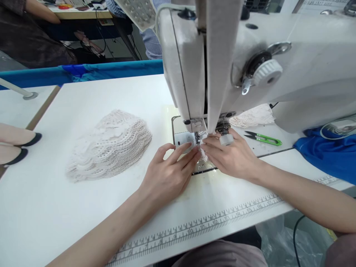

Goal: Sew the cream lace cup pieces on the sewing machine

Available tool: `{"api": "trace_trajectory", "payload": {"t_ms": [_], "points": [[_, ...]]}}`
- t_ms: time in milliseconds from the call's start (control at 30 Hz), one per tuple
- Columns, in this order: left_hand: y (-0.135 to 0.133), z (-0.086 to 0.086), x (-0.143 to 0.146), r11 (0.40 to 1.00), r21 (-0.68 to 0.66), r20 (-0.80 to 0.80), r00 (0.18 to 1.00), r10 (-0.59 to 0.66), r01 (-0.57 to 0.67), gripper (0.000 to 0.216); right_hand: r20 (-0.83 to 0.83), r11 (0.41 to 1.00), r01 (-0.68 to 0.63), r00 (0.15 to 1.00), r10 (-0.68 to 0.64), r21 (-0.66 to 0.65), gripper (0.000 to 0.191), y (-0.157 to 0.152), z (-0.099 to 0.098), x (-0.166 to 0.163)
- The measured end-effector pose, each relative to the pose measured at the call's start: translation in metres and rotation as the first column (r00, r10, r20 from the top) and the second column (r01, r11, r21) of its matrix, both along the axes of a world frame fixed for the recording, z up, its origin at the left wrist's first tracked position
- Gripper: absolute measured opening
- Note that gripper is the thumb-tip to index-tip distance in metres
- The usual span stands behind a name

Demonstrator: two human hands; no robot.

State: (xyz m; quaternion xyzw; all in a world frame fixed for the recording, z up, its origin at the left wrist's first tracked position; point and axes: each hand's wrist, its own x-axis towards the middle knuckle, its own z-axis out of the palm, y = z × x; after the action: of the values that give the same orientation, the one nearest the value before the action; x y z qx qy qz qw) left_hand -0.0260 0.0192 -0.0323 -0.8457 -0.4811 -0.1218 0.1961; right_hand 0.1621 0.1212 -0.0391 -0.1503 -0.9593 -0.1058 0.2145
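One broad white desk (41, 218) spans the view, with a ruler scale (201, 224) printed along its front edge. Over its right half stands a pale sewing machine (308, 63), its head and needle area near the middle of the view. On the left half lies a large stack of lace pieces (122, 146): off-white, loosely layered, pierced with rows of small holes, its wavy edges fanned toward the lower right. Bunched blue fabric (328, 152) sits at the far right.

The left hand (169, 170) lies palm down with fingers loosely extended, their tips beside the needle area; its thumb is hidden, so I cannot tell whether it grips. The right hand (233, 155) has bent fingers gathered against the lace from the other side, partly behind the machine's parts; whether they pinch it I cannot tell.

A smaller lace bundle (253, 115), whitish with a scalloped, holed edge, lies beyond the right hand. Green-handled thread snips (267, 139) with dark blades rest nearby. Smallest is the lace strip (204, 155) at the needle, between both hands' fingertips: white, narrow and crumpled, its upper part mostly covered.
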Motion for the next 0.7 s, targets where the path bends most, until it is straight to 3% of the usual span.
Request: {"api": "trace_trajectory", "payload": {"t_ms": [200, 700], "points": [[-0.0038, 0.0001, 0.0021, 0.999, 0.04, -0.005, 1.0, -0.012, 0.012, 0.031, -0.007, 0.995, -0.098, 0.995, 0.099, 0.022, 0.029, -0.0032, -0.0011, 0.0002], [-0.0018, -0.0003, 0.0013, 1.0, 0.016, 0.033, 0.999, -0.002, 0.002, 0.032, 0.003, 0.996, -0.078, 0.997, 0.078, 0.048, 0.031, -0.0026, -0.0011, 0.0011]]}}
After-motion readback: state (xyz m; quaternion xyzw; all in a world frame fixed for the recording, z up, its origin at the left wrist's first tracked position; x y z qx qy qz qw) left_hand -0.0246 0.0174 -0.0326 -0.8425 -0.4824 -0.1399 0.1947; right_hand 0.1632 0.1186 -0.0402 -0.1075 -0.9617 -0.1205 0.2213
